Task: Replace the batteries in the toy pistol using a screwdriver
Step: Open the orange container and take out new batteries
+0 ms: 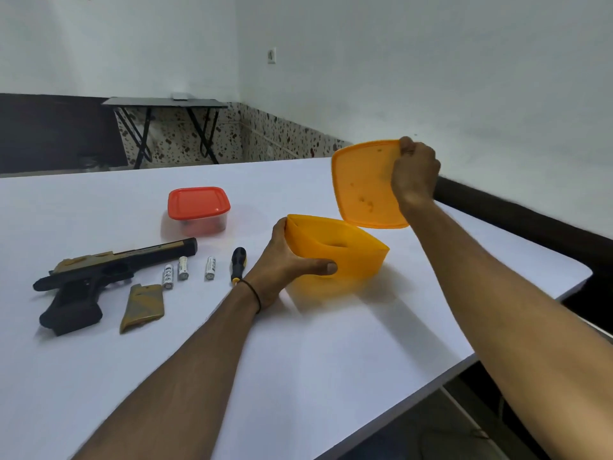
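Head view, looking down on a smooth white table (298, 360) with a rounded far-right corner. The left hand (285, 263) grips a translucent orange plastic tub (351, 257) – thumb pressed flat on its near wall, the other fingers curled round its left corner – and the tub sits tilted, right of centre. The right hand (414, 174) pinches the far upper corner of the matching orange lid (365, 187), a thin square with rounded corners, held up on edge just above the tub's far rim; whether lid and rim touch cannot be told. A dark smudge shows inside the tub, too blurred to name. A thin dark band (255, 295) circles the left wrist. The toy pistol (99, 273) lies on its side at the near left, black with a tan-gold slide, muzzle pointing right. Just right of its grip lies a loose tan, wedge-shaped grip cover (142, 305). Three silvery cylindrical batteries (183, 267) lie in a loose row between the pistol and the screwdriver (238, 264), whose black ribbed handle points far and whose tip end is hidden behind the left wrist. Farther back stands a clear square container with a glossy red lid (198, 209), closed. Against the far wall stands a dark folding table (166, 101) on a speckled floor.
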